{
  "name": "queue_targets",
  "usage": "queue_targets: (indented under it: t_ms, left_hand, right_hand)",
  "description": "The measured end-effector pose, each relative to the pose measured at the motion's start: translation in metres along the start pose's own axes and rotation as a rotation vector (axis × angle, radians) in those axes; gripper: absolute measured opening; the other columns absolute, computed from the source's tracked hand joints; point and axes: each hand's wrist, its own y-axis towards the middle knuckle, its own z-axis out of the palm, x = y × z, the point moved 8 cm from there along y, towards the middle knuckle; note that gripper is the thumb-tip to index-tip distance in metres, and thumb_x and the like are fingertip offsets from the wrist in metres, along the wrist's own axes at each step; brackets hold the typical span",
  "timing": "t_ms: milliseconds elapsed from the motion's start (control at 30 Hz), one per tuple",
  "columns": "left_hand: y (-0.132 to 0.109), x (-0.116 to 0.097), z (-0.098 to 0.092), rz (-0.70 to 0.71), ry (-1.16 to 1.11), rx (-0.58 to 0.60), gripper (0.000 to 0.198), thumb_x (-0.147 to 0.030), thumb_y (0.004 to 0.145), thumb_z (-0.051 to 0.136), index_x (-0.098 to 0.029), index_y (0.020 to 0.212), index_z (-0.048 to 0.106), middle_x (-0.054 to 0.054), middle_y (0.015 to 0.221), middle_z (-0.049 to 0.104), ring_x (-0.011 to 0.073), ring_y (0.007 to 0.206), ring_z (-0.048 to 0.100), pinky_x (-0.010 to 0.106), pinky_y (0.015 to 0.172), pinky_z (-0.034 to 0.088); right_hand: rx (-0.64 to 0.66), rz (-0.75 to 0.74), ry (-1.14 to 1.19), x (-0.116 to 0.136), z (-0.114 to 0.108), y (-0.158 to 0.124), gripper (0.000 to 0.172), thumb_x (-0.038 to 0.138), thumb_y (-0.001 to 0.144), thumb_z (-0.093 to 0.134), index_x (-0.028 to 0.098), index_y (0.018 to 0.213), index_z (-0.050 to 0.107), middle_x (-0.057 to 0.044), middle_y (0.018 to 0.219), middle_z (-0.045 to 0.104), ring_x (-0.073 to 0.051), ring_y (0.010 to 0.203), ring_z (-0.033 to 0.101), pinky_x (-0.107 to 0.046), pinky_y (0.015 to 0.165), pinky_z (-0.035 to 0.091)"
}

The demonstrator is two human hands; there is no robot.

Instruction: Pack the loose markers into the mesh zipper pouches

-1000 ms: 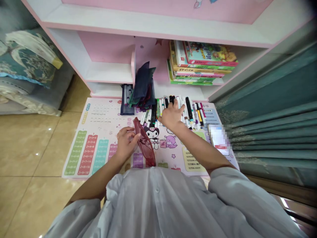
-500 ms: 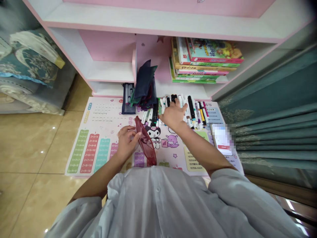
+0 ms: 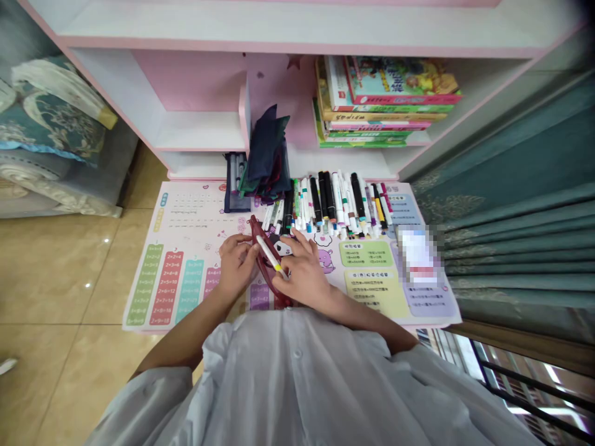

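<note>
My left hand (image 3: 238, 263) grips the near edge of a dark red translucent pencil pouch (image 3: 264, 260), holding it up over a printed pink mat (image 3: 186, 272). My right hand (image 3: 301, 271) pinches a white marker with a yellow band (image 3: 270, 256), its tip lying at the pouch's mouth. Just beyond the hands, a row of several markers (image 3: 334, 201) lies side by side on the mat.
A pile of dark blue and green pouches (image 3: 266, 155) leans at the shelf's base, beside a dark case with pens (image 3: 235, 179). Stacked books (image 3: 385, 102) fill the pink-and-white shelf. A phone (image 3: 418, 257) lies on the mat's right; teal curtain (image 3: 511, 204) hangs right, bedding (image 3: 51, 124) left.
My right hand left the marker row and came back toward me with a white marker, bringing it to the red pouch. The left hand kept its hold on the pouch.
</note>
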Motion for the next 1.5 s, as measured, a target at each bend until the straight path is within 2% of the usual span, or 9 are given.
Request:
queue_targets:
  t_ms: [267,400,567,667,767,900,1033,1167,1500]
  left_hand:
    - [0.001,-0.002,-0.001,0.030,0.002,0.000,0.033,-0.041,0.092,0.055,-0.022,0.066,0.063,0.006,0.100,0.068,0.0235,0.107,0.060,0.042,0.097,0.044]
    - [0.001,-0.001,-0.003,0.030,-0.014,0.002,0.033,-0.041,0.090,0.056,-0.021,0.064,0.060,0.007,0.101,0.068,0.0237,0.105,0.061,0.044,0.097,0.043]
    - [0.001,-0.001,-0.005,0.010,-0.017,0.008,0.033,-0.042,0.090,0.056,-0.021,0.064,0.060,0.007,0.103,0.068,0.0245,0.107,0.060,0.044,0.099,0.042]
    - [0.001,-0.001,-0.005,-0.001,-0.022,0.009,0.032,-0.041,0.089,0.056,-0.021,0.065,0.061,0.006,0.103,0.068,0.0246,0.108,0.060,0.044,0.100,0.042]
    - [0.001,0.000,-0.006,-0.009,-0.030,0.005,0.032,-0.042,0.089,0.057,-0.021,0.065,0.062,0.006,0.102,0.068,0.0246,0.108,0.060,0.044,0.100,0.042]
    - [0.000,0.003,-0.004,-0.020,-0.028,0.008,0.034,-0.044,0.088,0.058,-0.021,0.064,0.061,0.007,0.104,0.067,0.0251,0.108,0.060,0.044,0.098,0.042]
    - [0.000,0.004,-0.004,-0.024,-0.036,0.007,0.035,-0.045,0.088,0.057,-0.021,0.062,0.060,0.006,0.104,0.066,0.0251,0.109,0.060,0.044,0.099,0.042]
    - [0.000,0.004,-0.005,-0.027,-0.045,0.006,0.034,-0.044,0.088,0.057,-0.022,0.062,0.060,0.006,0.102,0.067,0.0250,0.110,0.060,0.043,0.099,0.044]
    - [0.000,0.005,-0.006,-0.033,-0.051,0.006,0.033,-0.043,0.088,0.058,-0.022,0.063,0.061,0.006,0.103,0.067,0.0251,0.111,0.060,0.044,0.099,0.043]
  right_hand:
    - [0.198,0.003,-0.188,-0.001,0.037,0.007,0.023,0.030,0.082,0.063,0.015,0.090,0.078,-0.021,0.148,0.050,-0.043,0.147,0.026,-0.067,0.113,0.027]
    - [0.186,-0.011,-0.197,-0.002,0.044,0.012,0.025,0.037,0.087,0.062,0.020,0.093,0.078,-0.017,0.145,0.054,-0.042,0.148,0.025,-0.066,0.114,0.026]
    - [0.226,-0.031,-0.201,-0.002,0.048,0.012,0.025,0.036,0.086,0.064,0.017,0.093,0.079,-0.019,0.143,0.054,-0.043,0.147,0.027,-0.066,0.114,0.026]
    - [0.149,-0.053,-0.151,-0.002,0.036,0.015,0.024,0.035,0.086,0.063,0.017,0.084,0.079,-0.018,0.139,0.058,-0.041,0.144,0.033,-0.061,0.112,0.032]
    - [-0.050,-0.033,-0.104,-0.013,0.007,0.026,0.024,0.031,0.086,0.061,0.018,0.074,0.077,-0.014,0.133,0.062,-0.037,0.140,0.039,-0.054,0.111,0.037]
    - [-0.291,0.078,-0.196,-0.043,-0.032,0.053,0.023,0.029,0.086,0.059,0.018,0.075,0.076,-0.014,0.135,0.060,-0.036,0.142,0.036,-0.054,0.112,0.035]
    - [-0.256,0.248,-0.358,-0.076,-0.039,0.086,0.026,0.032,0.083,0.063,0.012,0.092,0.076,-0.020,0.145,0.050,-0.043,0.147,0.025,-0.060,0.113,0.027]
    - [-0.191,0.305,-0.452,-0.086,-0.034,0.106,0.039,0.033,0.084,0.058,0.007,0.108,0.072,-0.025,0.149,0.044,-0.045,0.148,0.018,-0.065,0.113,0.022]
    - [-0.058,0.329,-0.592,-0.089,-0.026,0.119,0.037,0.028,0.077,0.060,0.008,0.107,0.072,-0.024,0.149,0.044,-0.043,0.149,0.014,-0.070,0.111,0.017]
